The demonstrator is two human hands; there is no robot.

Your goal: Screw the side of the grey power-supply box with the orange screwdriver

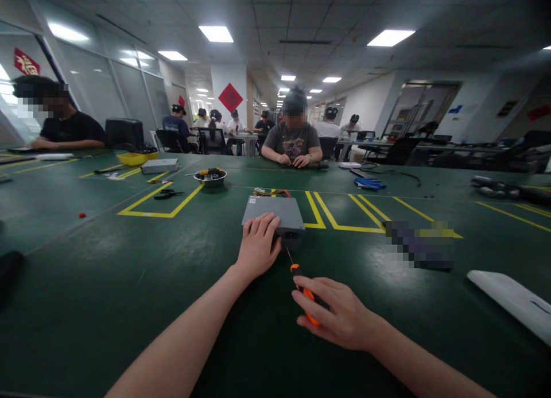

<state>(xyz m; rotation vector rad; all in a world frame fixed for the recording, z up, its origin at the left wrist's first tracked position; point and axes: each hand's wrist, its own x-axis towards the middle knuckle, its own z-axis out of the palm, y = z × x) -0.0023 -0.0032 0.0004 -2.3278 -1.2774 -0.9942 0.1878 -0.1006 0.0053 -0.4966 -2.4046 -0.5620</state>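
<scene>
A grey metal computer power supply lies flat on the green table, its socket side facing me and a bundle of coloured wires at its far edge. My left hand grips its near left part, fingers over the top and thumb by the front face. In my right hand is a screwdriver with an orange and black handle, held between thumb and fingers. Its thin shaft slants up to the front face of the power supply, close to my left thumb. Whether the tip sits in a screw is too small to tell.
A metal bowl with tools stands beyond on the left, near a grey box and a yellow tray. Blue gloves lie to the right. A white device is at the right edge. Across the table sits a person.
</scene>
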